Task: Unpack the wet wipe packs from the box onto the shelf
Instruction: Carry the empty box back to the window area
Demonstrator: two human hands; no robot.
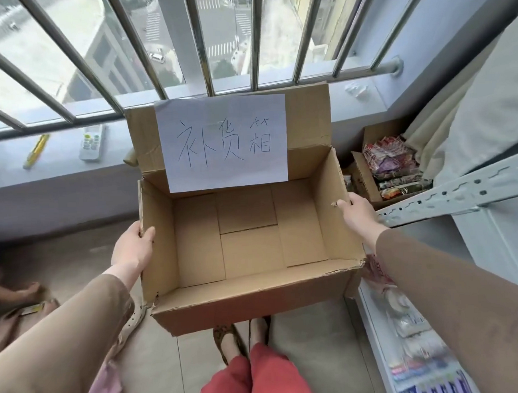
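Head view: both hands, left hand (pixel 134 248) and right hand (pixel 359 213), grip the empty brown cardboard box (pixel 247 232) walls, fingers curled over the rims; carry it level, clear of the white metal shelf (pixel 373 319).

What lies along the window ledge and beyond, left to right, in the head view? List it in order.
Yellow utility knife → remote control → cardboard box with its paper sign → smaller box of snack packets → metal shelf rail.

Yellow utility knife (pixel 36 150) and remote control (pixel 92 142) on the windowsill at upper left, smaller carton of snack packets (pixel 390 167) at right
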